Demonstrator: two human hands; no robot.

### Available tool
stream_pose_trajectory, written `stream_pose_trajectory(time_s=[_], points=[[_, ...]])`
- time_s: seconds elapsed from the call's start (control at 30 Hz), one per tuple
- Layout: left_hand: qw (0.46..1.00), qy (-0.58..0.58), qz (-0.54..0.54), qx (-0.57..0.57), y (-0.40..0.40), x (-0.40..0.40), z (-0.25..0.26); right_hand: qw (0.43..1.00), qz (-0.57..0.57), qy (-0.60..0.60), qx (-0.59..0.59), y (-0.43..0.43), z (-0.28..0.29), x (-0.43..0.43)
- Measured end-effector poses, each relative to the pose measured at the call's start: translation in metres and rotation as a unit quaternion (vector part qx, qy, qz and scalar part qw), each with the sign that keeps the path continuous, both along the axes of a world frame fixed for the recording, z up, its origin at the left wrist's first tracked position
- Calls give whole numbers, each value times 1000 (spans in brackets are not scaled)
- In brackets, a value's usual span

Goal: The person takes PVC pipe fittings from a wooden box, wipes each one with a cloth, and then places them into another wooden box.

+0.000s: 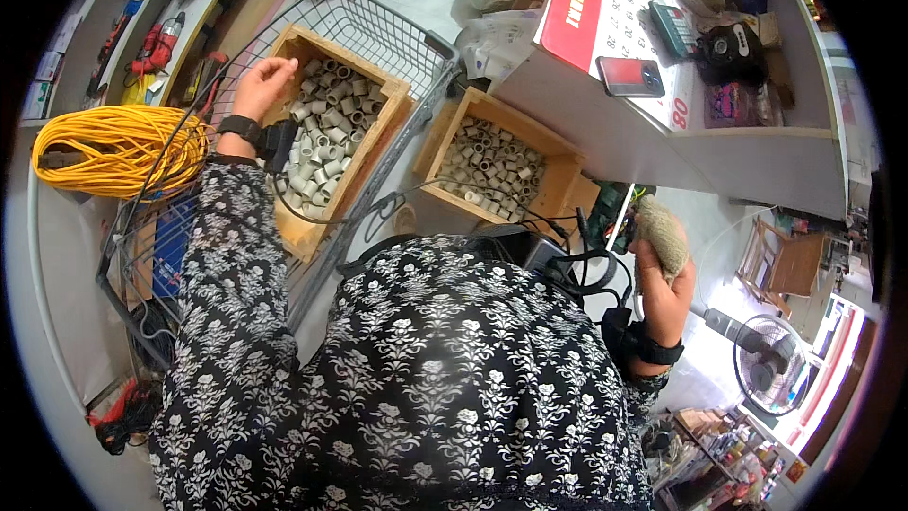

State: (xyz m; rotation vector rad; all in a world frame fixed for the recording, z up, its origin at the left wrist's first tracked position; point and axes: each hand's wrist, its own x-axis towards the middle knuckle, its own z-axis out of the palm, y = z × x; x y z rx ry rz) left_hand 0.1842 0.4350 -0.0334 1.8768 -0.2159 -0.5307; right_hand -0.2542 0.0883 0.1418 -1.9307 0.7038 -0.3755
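My left hand, fingers curled, is over the far left side of a wooden box. Whether something small is between its fingertips cannot be made out. Many short grey-white plastic pipe couplings fill the box, which rests on a grey wire shopping cart. Out to the right, my right hand grips a folded beige-green cloth. A second wooden box, lower and right of the cart, contains similar pipe couplings. Black straps with small devices circle both wrists.
A yellow cable coil lies left of the cart, below shelves with a red power drill. At right, a counter holds a smartphone, calculator and calendar. Black cables cross before my body. A fan stands at right.
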Motion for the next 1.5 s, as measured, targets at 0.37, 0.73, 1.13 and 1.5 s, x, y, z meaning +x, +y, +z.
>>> stream_pose_trajectory(time_s=[0.37, 0.73, 1.13, 1.5], points=[[960, 145, -16, 241, 73, -38, -149, 999, -6, 41, -6, 7, 13, 9], [888, 45, -284, 358, 34, -73, -163, 997, 8, 73, -18, 8, 22, 11], [704, 70, -453, 543, 10, -81, -193, 993, -64, 96, -21, 25, 41, 17], [684, 53, -422, 593, 8, -83, -203, 993, -29, 104, -41, 23, 41, 10]])
